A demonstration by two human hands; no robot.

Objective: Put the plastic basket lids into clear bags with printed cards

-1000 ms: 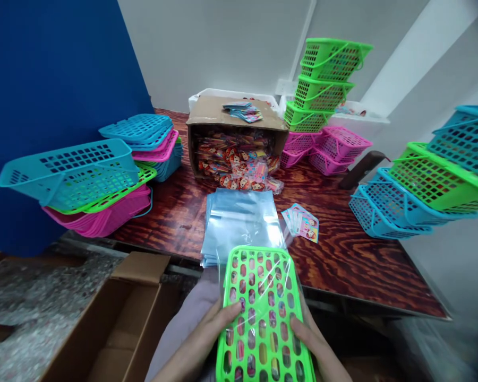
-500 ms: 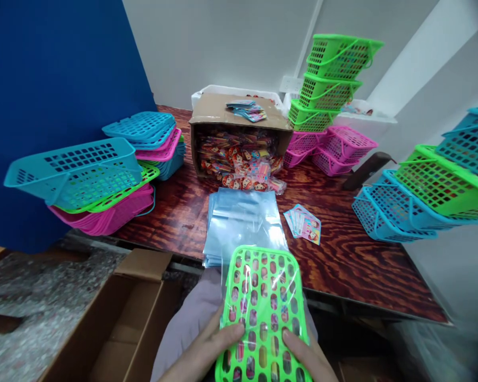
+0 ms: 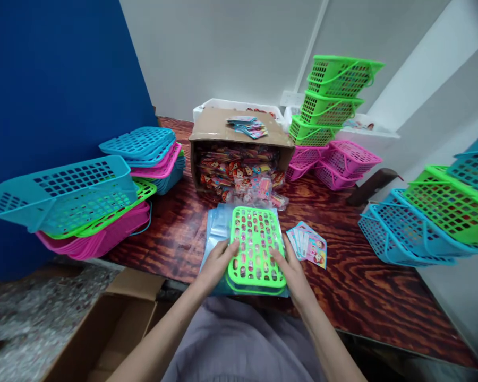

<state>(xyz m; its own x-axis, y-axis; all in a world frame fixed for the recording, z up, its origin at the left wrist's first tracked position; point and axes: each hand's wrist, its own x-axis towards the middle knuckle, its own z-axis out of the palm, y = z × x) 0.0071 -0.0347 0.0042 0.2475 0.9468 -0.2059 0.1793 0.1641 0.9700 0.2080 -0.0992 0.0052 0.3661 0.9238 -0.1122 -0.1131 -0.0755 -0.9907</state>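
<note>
A green basket [image 3: 257, 252] with a slotted green lid-like face up and small colourful items showing through it sits over the stack of clear bluish plastic bags [image 3: 219, 225] at the table's front. Clear film shows around it. My left hand [image 3: 219, 260] grips its left side, thumb on top. On the right side, my right hand [image 3: 292, 268] holds it the same way, thumb on the slots. Fingers underneath are hidden. Fanned cards [image 3: 308, 244] lie just right of the basket.
An open carton [image 3: 239, 127] of packets stands behind the bags, cards on top. Nested baskets [image 3: 75, 196] are at the left. Filled green baskets [image 3: 330, 101], pink baskets [image 3: 346, 159] and blue baskets [image 3: 406, 228] stand right. An open box [image 3: 115, 323] sits below the table's left front.
Both hands have moved forward and up with the green basket, from over the lap to above the bag stack. The view has shifted slightly.
</note>
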